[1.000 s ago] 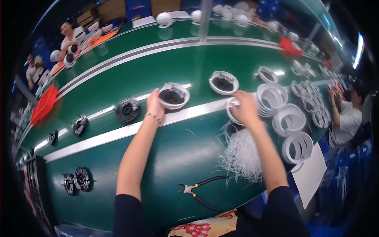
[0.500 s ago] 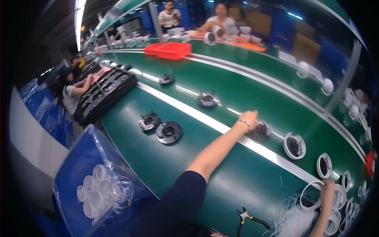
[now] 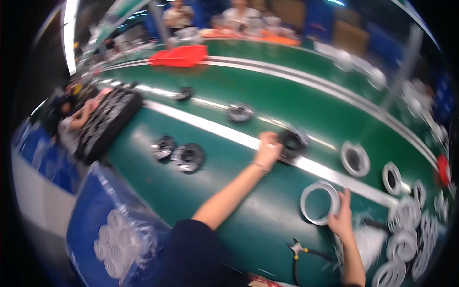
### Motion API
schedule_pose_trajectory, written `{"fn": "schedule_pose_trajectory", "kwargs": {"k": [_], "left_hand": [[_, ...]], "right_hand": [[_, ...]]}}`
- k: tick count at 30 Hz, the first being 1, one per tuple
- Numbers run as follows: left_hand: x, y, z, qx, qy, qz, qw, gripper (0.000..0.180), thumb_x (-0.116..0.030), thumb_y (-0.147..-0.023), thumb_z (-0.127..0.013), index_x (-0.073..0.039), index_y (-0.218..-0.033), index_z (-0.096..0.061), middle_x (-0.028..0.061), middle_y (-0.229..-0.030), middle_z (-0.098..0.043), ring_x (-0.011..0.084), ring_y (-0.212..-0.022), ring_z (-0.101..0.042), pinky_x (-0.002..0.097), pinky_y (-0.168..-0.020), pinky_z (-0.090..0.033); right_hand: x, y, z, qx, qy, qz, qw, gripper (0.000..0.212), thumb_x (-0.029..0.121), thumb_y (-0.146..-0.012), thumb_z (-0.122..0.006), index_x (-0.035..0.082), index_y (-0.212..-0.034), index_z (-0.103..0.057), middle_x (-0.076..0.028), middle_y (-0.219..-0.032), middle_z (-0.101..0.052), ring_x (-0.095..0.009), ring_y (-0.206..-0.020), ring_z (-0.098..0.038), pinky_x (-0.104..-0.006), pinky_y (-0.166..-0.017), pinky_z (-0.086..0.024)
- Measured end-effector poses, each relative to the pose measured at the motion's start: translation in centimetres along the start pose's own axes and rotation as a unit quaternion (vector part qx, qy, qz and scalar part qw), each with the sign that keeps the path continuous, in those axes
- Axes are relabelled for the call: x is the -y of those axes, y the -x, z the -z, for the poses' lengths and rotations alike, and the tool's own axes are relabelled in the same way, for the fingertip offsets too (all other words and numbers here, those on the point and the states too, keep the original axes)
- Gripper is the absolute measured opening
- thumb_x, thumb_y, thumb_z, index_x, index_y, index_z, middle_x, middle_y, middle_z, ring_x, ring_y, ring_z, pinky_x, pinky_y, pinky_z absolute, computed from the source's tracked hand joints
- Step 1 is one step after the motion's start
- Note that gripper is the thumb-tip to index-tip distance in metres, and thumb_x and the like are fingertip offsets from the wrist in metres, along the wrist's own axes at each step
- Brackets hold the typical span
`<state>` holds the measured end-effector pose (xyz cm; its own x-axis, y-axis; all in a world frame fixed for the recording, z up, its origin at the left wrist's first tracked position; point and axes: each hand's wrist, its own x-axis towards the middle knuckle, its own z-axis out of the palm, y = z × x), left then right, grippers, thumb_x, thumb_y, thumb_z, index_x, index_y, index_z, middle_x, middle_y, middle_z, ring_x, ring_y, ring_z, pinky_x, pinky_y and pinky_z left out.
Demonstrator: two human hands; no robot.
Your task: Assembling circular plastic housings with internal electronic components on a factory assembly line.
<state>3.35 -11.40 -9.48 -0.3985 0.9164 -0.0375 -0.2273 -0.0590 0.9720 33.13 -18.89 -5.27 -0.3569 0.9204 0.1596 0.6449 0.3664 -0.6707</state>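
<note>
My left hand (image 3: 268, 152) is closed on the edge of a black round part (image 3: 292, 144) with a hole in its middle, raised over the white strip along the green bench. To the right, my right hand (image 3: 340, 217) grips the right side of a white plastic ring (image 3: 303, 204), held over the near bench. The two pieces are apart. Two similar black round parts, one of them a flat disc (image 3: 188, 158), lie together on the near surface at left. Below the ring, side cutters (image 3: 297, 248) with black and yellow handles rest on the bench. Motion blurs fine detail.
White rings (image 3: 401, 244) stand stacked at the right beside a heap of pale plastic strips (image 3: 369, 246). Several black and white parts sit along the line (image 3: 355, 159). A blue bag-lined bin (image 3: 88, 225) is at lower left, a black tray stack (image 3: 112, 124) behind it. Co-workers are beyond.
My left hand has drawn the black round part nearer and left off the line. My right hand has carried the white ring leftward from the stacks. The view has shifted.
</note>
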Motion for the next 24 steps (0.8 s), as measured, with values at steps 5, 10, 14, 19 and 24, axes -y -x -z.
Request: {"fn": "schedule_pose_trajectory", "kwargs": {"k": [5, 10, 14, 19, 24], "left_hand": [[-2.5, 3.1, 0.8, -0.018, 0.118, -0.054, 0.991, 0.058, 0.010, -0.077, -0.048, -0.009, -0.127, -0.026, 0.0096, -0.113, -0.044, 0.0150, -0.090, -0.052, 0.0247, -0.064, -0.050], [-2.7, 5.4, -1.4, 0.018, 0.085, -0.092, 0.992, 0.063, 0.012, -0.078, -0.045, -0.008, -0.131, -0.017, 0.0105, -0.114, -0.044, 0.0175, -0.098, -0.051, 0.0279, -0.072, -0.050], [-2.8, 7.1, -2.0, 0.042, 0.069, -0.080, 0.994, 0.063, 0.009, -0.079, -0.046, -0.008, -0.131, -0.017, 0.0113, -0.113, -0.048, 0.0148, -0.088, -0.055, 0.0242, -0.068, -0.049], [-3.0, 7.2, -1.6, 0.060, 0.049, -0.083, 0.994, 0.055, 0.007, -0.079, -0.047, -0.005, -0.128, -0.024, 0.0122, -0.109, -0.052, 0.0116, -0.078, -0.058, 0.0200, -0.061, -0.047], [-3.2, 7.7, -2.2, 0.081, -0.020, -0.041, 0.996, 0.038, 0.007, -0.079, -0.047, 0.002, -0.116, -0.040, 0.0126, -0.099, -0.058, 0.0119, -0.073, -0.059, 0.0198, -0.061, -0.048]], "right_hand": [[1.5, -0.3, -0.4, 0.059, 0.090, 0.037, 0.994, 0.072, 0.006, -0.062, -0.058, -0.004, -0.125, -0.025, -0.027, -0.126, -0.031, -0.040, -0.110, -0.041, -0.0394, -0.091, -0.037], [4.7, -1.5, 1.8, 0.167, 0.159, 0.125, 0.965, 0.113, 0.043, -0.045, -0.078, 0.000, -0.131, -0.017, -0.027, -0.135, -0.010, -0.040, -0.126, -0.012, -0.0514, -0.099, -0.018], [3.8, -2.7, -0.4, 0.196, 0.140, 0.151, 0.959, 0.115, 0.037, -0.045, -0.078, -0.001, -0.131, -0.012, -0.026, -0.132, -0.017, -0.041, -0.123, -0.017, -0.0466, -0.100, -0.021], [3.6, -3.6, 0.8, 0.028, 0.075, 0.087, 0.993, 0.118, 0.042, -0.042, -0.078, -0.001, -0.131, -0.013, -0.025, -0.125, -0.026, -0.039, -0.117, -0.027, -0.0434, -0.098, -0.024], [5.1, -4.8, 0.7, -0.146, 0.049, 0.061, 0.986, 0.114, 0.033, -0.043, -0.078, -0.002, -0.130, -0.013, -0.026, -0.124, -0.023, -0.039, -0.117, -0.026, -0.0440, -0.097, -0.024]]}}
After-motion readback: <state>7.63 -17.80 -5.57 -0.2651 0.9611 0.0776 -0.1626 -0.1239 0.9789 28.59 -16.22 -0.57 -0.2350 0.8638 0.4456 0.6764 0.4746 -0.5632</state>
